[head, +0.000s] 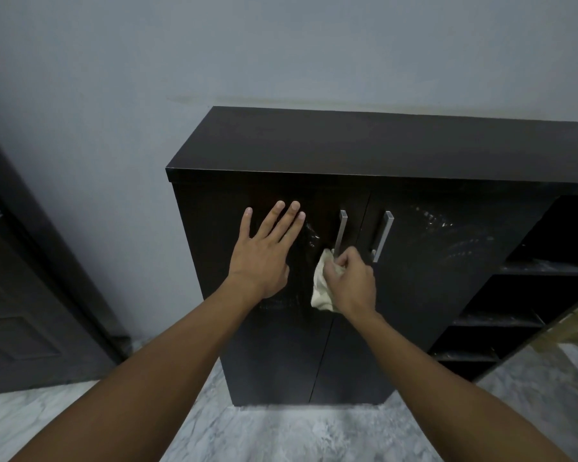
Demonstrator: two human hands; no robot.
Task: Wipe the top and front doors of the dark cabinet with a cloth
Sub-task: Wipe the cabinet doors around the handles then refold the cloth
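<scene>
The dark cabinet (364, 145) stands against the pale wall (281, 45) on a marbled floor (281, 435), its top just below your line of sight and its two front doors facing you. At the far left a dark panelled door (20, 311) leans along the wall, well apart from the cabinet. Your left arm reaches forward and up, and your left hand (261, 255) lies flat on the left cabinet door (221, 295), palm down, fingers (281, 221) stretched out and slightly fanned, gripping nothing. Just to its right, wet streaks glisten on the door's surface. Your right hand (351, 281) is curled into a loose fist around a crumpled cream cloth (322, 288), pressing it at the lower end of the left door's metal handle (340, 233); the rest of the cloth hangs below your knuckles. The right door (447, 261) carries its own handle (382, 236) and faint smeared marks. At the right edge, open shelves (531, 268) show dusty streaks.
</scene>
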